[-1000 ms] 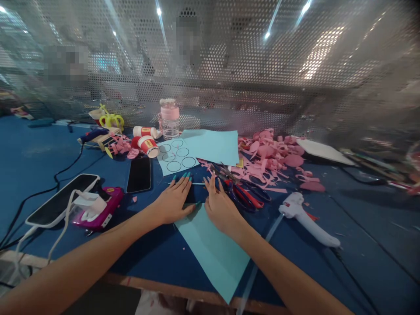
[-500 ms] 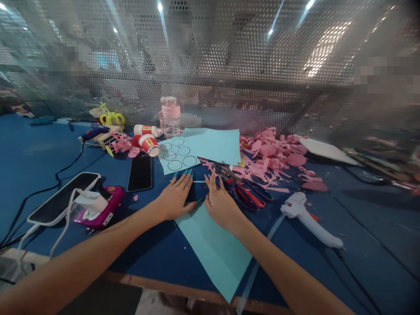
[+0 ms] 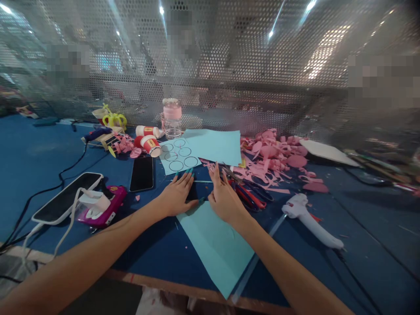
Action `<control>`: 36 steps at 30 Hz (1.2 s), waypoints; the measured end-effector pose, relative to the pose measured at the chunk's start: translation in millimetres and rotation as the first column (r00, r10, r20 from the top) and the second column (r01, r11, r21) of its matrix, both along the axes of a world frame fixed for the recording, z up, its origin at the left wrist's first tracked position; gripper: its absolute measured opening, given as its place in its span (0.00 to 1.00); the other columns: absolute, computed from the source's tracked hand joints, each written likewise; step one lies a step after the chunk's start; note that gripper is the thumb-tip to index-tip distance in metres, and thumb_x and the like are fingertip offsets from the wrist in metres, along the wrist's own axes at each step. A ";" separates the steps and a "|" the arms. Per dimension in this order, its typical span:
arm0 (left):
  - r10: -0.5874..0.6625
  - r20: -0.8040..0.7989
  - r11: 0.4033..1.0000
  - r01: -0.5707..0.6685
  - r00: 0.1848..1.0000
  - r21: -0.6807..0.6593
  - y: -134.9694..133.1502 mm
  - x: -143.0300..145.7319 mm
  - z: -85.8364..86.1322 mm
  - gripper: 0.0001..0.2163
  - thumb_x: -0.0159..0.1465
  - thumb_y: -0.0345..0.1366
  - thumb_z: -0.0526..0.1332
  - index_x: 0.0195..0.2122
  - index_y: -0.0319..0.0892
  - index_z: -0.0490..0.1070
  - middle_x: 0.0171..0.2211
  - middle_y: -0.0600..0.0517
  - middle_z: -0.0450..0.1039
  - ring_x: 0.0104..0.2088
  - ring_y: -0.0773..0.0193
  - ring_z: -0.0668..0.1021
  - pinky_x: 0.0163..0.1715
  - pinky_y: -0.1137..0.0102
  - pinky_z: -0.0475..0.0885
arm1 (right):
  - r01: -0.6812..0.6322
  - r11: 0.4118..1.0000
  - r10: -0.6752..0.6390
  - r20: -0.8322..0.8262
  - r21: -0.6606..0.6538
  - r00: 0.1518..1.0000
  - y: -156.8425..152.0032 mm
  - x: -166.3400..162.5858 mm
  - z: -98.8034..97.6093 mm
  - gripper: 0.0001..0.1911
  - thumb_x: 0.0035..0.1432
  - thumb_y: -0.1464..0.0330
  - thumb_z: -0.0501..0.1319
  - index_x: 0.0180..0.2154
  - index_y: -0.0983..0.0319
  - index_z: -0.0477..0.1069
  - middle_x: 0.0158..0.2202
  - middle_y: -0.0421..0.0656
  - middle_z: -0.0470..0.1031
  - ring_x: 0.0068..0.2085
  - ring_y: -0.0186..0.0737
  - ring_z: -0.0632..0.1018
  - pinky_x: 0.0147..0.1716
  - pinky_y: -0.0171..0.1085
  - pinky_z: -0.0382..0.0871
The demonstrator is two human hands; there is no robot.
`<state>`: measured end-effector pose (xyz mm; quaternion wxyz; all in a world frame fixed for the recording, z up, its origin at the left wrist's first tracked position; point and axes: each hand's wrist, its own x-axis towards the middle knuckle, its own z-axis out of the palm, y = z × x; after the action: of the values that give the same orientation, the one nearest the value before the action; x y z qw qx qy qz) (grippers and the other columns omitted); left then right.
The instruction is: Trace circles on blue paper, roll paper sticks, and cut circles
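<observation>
A light blue paper sheet [image 3: 215, 245] lies on the blue table, one corner hanging over the near edge. My left hand [image 3: 177, 194] rests flat on the sheet's far left end, fingers stretched out. Beside it, my right hand [image 3: 223, 197] presses flat on the far right end, fingers spread and pointing away. A dark gap shows between the two hands. Red-handled scissors [image 3: 249, 197] lie just right of my right hand.
A white glue gun [image 3: 308, 221] lies at the right. A black phone [image 3: 142, 173], a second phone [image 3: 67, 197] and a pink case [image 3: 100, 208] sit at the left. Further back are circle-marked paper [image 3: 177, 155], blue sheets [image 3: 216, 146], pink scraps [image 3: 278, 157], cups [image 3: 151, 144], a bottle [image 3: 171, 118].
Both hands stay flat on the sheet. The view has shifted slightly, and the sheet's near corner sits a little further right.
</observation>
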<state>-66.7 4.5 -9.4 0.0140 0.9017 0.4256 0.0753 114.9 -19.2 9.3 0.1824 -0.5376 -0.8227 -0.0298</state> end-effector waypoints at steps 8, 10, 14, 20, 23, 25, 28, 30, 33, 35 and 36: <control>-0.003 -0.019 0.999 0.002 1.000 -0.043 -9.6 0.4 9.4 0.33 0.61 0.50 0.47 0.60 0.28 0.49 0.61 0.36 0.47 0.62 0.50 0.52 0.58 0.54 0.51 | -0.025 0.997 0.033 0.121 -0.068 0.992 -0.7 -2.5 -3.3 0.41 0.49 0.79 0.45 0.59 0.81 0.21 0.54 0.58 0.64 0.59 0.44 0.61 0.59 0.48 0.51; -0.008 -0.012 0.999 0.007 1.000 -0.045 -12.6 0.9 10.0 0.33 0.61 0.51 0.47 0.60 0.29 0.50 0.61 0.36 0.48 0.62 0.50 0.53 0.57 0.53 0.52 | -0.024 0.997 0.035 0.167 -0.067 0.985 -2.1 -2.5 -3.4 0.40 0.50 0.79 0.44 0.59 0.84 0.23 0.54 0.61 0.64 0.57 0.45 0.64 0.59 0.47 0.49; 0.000 -0.010 0.999 -0.001 1.000 -0.041 -17.4 2.8 10.1 0.33 0.61 0.51 0.47 0.59 0.29 0.51 0.61 0.35 0.48 0.61 0.48 0.54 0.56 0.52 0.53 | -0.033 0.998 0.044 0.215 -0.055 0.976 -7.1 -2.6 -3.8 0.39 0.50 0.79 0.44 0.59 0.86 0.25 0.55 0.64 0.61 0.57 0.45 0.65 0.60 0.48 0.48; 0.020 -0.037 0.996 -0.023 0.999 -0.083 -22.9 7.3 16.1 0.34 0.60 0.50 0.48 0.59 0.27 0.50 0.61 0.35 0.48 0.61 0.48 0.52 0.57 0.51 0.52 | -0.007 0.998 0.022 0.257 -0.058 0.966 -13.7 -5.2 -7.8 0.39 0.48 0.79 0.45 0.60 0.86 0.32 0.58 0.63 0.55 0.61 0.46 0.57 0.59 0.47 0.51; 0.037 -0.052 0.995 -0.042 0.998 -0.096 -23.7 8.7 19.7 0.34 0.60 0.50 0.48 0.59 0.27 0.50 0.61 0.35 0.47 0.62 0.48 0.51 0.57 0.51 0.51 | -0.014 0.998 0.030 0.268 -0.062 0.963 -13.2 -5.9 -10.6 0.39 0.48 0.79 0.46 0.59 0.87 0.32 0.58 0.63 0.55 0.61 0.44 0.57 0.60 0.46 0.50; 0.045 -0.065 0.993 -0.051 0.997 -0.106 -23.0 8.9 21.0 0.34 0.60 0.50 0.48 0.60 0.28 0.50 0.62 0.36 0.46 0.62 0.48 0.51 0.58 0.52 0.51 | -0.020 0.998 0.035 0.279 -0.056 0.960 -11.8 -6.2 -11.5 0.40 0.48 0.78 0.47 0.59 0.87 0.32 0.58 0.63 0.55 0.61 0.45 0.57 0.59 0.47 0.50; 0.046 -0.065 0.992 -0.053 0.997 -0.112 -20.9 8.5 20.7 0.35 0.60 0.51 0.48 0.60 0.28 0.48 0.62 0.36 0.44 0.62 0.48 0.50 0.58 0.52 0.50 | -0.014 0.998 0.030 0.293 -0.057 0.956 -10.0 -7.1 -10.9 0.38 0.49 0.77 0.46 0.59 0.86 0.34 0.58 0.64 0.55 0.60 0.46 0.59 0.59 0.47 0.50; 0.048 -0.055 0.993 -0.054 0.997 -0.107 -19.7 8.3 19.2 0.35 0.59 0.51 0.48 0.61 0.28 0.48 0.62 0.36 0.43 0.62 0.49 0.49 0.58 0.52 0.49 | -0.005 0.998 0.022 0.290 -0.058 0.957 -9.5 -7.9 -10.2 0.37 0.50 0.77 0.46 0.59 0.86 0.36 0.59 0.64 0.54 0.60 0.46 0.59 0.59 0.47 0.49; 0.051 -0.036 0.994 -0.055 0.998 -0.098 -18.8 8.3 16.2 0.36 0.59 0.52 0.48 0.61 0.28 0.47 0.62 0.37 0.43 0.62 0.48 0.49 0.58 0.52 0.49 | 0.002 0.998 0.014 0.258 -0.061 0.966 -9.1 -8.2 -10.7 0.38 0.48 0.77 0.46 0.60 0.85 0.36 0.59 0.63 0.53 0.60 0.47 0.59 0.60 0.47 0.48; 0.052 -0.028 0.994 -0.054 0.998 -0.094 -18.1 8.3 14.4 0.36 0.59 0.52 0.48 0.61 0.28 0.47 0.62 0.37 0.42 0.62 0.48 0.48 0.59 0.51 0.48 | -0.004 0.998 0.017 0.213 -0.063 0.977 -8.4 -7.8 -12.0 0.40 0.48 0.77 0.47 0.60 0.84 0.32 0.59 0.61 0.54 0.60 0.46 0.60 0.59 0.48 0.49; 0.053 -0.029 0.994 -0.055 0.998 -0.093 -17.6 8.2 13.7 0.36 0.59 0.52 0.48 0.61 0.28 0.47 0.62 0.36 0.42 0.62 0.48 0.48 0.59 0.51 0.48 | -0.009 0.998 0.021 0.189 -0.064 0.982 -7.9 -7.5 -12.6 0.41 0.47 0.77 0.47 0.60 0.84 0.29 0.59 0.61 0.55 0.60 0.46 0.60 0.59 0.48 0.50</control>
<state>-58.4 -13.1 4.2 0.0487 0.8890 0.4532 0.0438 107.5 -27.1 -3.3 0.0863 -0.5317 -0.8408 -0.0538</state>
